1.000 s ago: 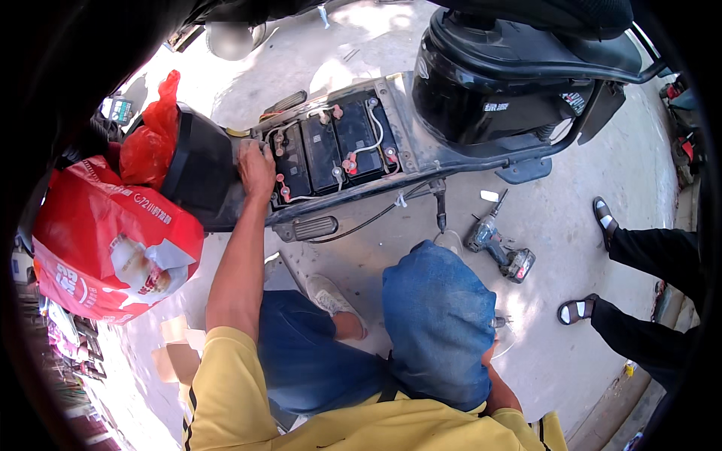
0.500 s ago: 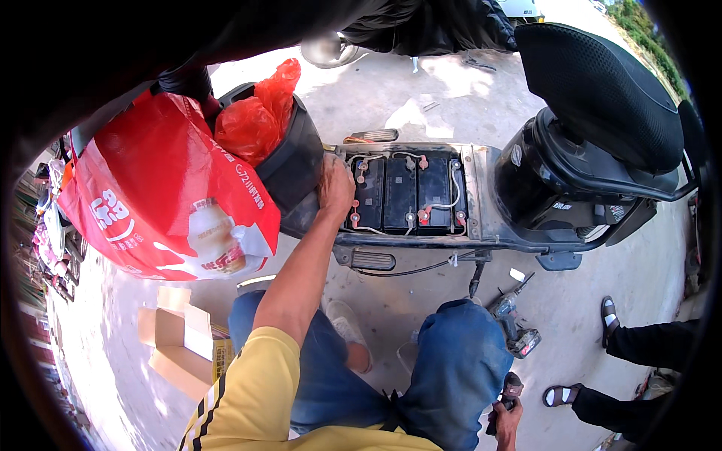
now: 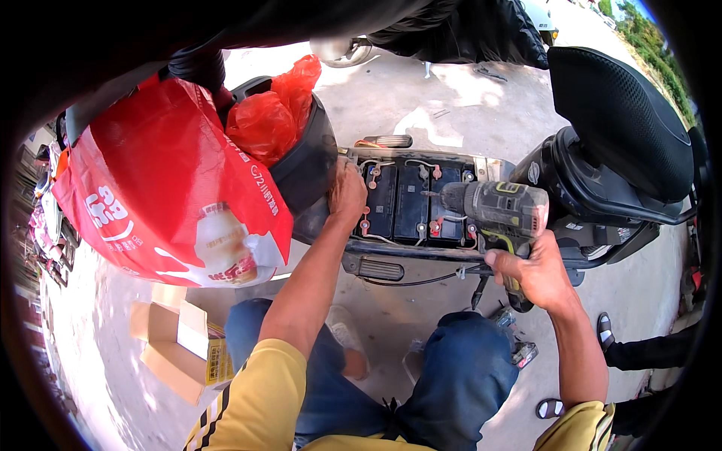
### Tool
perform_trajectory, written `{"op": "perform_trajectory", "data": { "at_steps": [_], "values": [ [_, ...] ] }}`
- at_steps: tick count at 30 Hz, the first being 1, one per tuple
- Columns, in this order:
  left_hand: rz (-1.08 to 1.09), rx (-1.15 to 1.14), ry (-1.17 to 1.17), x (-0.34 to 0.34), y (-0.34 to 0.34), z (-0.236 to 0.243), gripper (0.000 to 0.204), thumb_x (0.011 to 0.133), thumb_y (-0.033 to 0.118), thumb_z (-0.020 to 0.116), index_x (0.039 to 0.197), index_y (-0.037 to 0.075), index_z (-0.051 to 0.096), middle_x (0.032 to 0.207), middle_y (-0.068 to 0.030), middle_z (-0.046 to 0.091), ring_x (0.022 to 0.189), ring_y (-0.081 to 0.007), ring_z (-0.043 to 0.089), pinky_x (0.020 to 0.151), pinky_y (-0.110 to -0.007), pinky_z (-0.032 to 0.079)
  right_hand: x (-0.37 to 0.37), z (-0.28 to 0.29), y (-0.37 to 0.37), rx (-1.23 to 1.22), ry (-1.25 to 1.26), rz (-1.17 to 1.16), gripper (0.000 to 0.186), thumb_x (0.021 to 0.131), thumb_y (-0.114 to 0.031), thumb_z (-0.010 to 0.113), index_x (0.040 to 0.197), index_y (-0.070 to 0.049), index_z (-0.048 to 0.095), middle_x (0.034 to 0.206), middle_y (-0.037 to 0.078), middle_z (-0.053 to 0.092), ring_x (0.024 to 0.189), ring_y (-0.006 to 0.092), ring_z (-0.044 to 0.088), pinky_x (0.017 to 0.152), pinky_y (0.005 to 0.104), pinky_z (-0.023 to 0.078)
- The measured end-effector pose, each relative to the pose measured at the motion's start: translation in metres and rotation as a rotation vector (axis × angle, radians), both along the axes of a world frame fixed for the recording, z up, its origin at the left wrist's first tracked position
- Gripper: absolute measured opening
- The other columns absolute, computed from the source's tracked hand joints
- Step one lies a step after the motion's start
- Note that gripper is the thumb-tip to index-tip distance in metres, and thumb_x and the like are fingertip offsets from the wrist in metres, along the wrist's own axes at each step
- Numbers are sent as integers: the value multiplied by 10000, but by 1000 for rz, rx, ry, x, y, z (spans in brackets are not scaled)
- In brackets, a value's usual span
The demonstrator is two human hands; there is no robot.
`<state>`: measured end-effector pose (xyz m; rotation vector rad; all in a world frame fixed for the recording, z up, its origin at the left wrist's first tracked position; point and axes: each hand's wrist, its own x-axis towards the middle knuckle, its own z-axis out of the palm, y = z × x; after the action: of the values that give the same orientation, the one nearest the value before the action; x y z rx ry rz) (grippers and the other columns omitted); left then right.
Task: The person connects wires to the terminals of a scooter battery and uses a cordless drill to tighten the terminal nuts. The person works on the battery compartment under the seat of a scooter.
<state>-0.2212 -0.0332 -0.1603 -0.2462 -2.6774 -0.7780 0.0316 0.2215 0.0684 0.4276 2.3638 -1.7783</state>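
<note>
My right hand (image 3: 535, 274) is wrapped round the grip of a dusty grey and black cordless drill (image 3: 500, 201). Its bit points left, over the row of black batteries (image 3: 406, 199) in the footboard well of an electric scooter. Grey wires and red-capped terminals join the batteries. At the well's front end, my left hand (image 3: 348, 189) has its fingers curled over the frame edge (image 3: 350, 156), beside the leftmost battery. Whatever those fingers hold, if anything, is hidden. The drill body covers part of the rightmost battery.
A big red bag (image 3: 150, 188) and a black bin-like holder (image 3: 320, 161) with a red plastic bag are at the left. The scooter seat (image 3: 624, 120) stands tilted up at right. An open cardboard box (image 3: 173, 353), another power tool (image 3: 524, 352) and a person's sandalled foot (image 3: 605, 327) are below.
My right hand has come up from beside my right knee, bringing the drill over the batteries. My left hand stays at the front of the well. The view has shifted slightly.
</note>
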Motion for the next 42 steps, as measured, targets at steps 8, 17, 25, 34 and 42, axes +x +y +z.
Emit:
{"op": "perform_trajectory", "data": {
  "at_steps": [8, 17, 25, 34, 42],
  "values": [
    [-37, 38, 20, 0, 13, 3, 109, 907, 44, 682, 992, -19, 706, 1171, -165, 621, 1161, -367, 604, 1008, -473, 489, -144, -79, -43, 66, -14, 168, 210, 886, -130, 766, 948, 56, 693, 728, 55, 673, 597, 130, 636, 552, 313, 488],
    [-42, 11, 54, 5, 11, 9, 115, 897, 40, 706, 988, -30, 703, 1192, -170, 617, 1186, -367, 592, 1021, -461, 482, -175, -107, -55, 55, -3, 177, 244, 847, -151, 783, 875, 76, 698, 690, 81, 679, 584, 154, 652, 568, 330, 522],
    [-21, 15, 27, 6, 13, 12, 139, 903, 50, 713, 1019, -27, 703, 1208, -166, 610, 1198, -363, 587, 1027, -459, 480, -184, -105, -59, 161, -16, 205, 309, 801, -217, 747, 846, 87, 715, 672, 150, 694, 627, 222, 695, 639, 374, 562],
    [-29, 5, 36, 7, 13, 11, 151, 905, 46, 708, 1027, -43, 697, 1220, -169, 607, 1203, -361, 586, 1035, -456, 478, -201, -106, -59, 340, -20, 275, 312, 823, -224, 746, 868, 83, 715, 683, 130, 706, 635, 212, 705, 669, 369, 569],
    [-35, -1, 18, 5, 15, 9, 154, 912, 46, 702, 1044, -34, 699, 1227, -161, 605, 1189, -354, 594, 1030, -457, 483, -206, -86, -60, 386, 27, 371, 294, 829, -211, 737, 814, 81, 708, 651, 125, 689, 601, 223, 699, 650, 372, 562]
  ]
}}
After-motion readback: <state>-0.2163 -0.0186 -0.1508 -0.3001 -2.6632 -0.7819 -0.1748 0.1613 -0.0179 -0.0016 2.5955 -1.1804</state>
